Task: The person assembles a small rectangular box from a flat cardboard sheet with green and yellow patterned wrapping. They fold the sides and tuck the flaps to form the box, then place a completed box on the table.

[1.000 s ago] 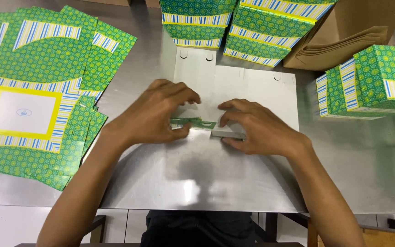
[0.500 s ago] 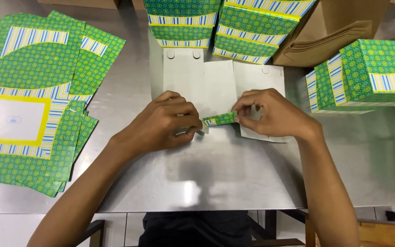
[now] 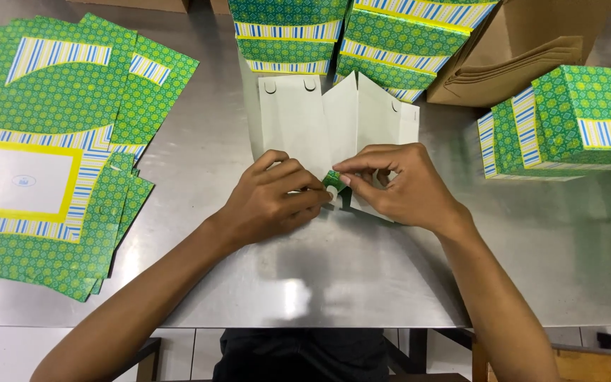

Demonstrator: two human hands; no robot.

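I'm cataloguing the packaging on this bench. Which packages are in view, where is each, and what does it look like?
Box blank: centre, under both hands, white inside up, partly folded.
Flat blanks: stacked left, green patterned, striped bands, yellow-framed white panel.
Folded boxes: top centre, green, striped.
Finished boxes: right, green, striped.
Brown cartons: top right, plain.

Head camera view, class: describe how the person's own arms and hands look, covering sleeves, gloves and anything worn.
Both arms are bare to the frame's lower edge, with no sleeves visible. The left hand and right hand wear no gloves. No rings, watch or bracelets show. Fingernails look short and unpainted.
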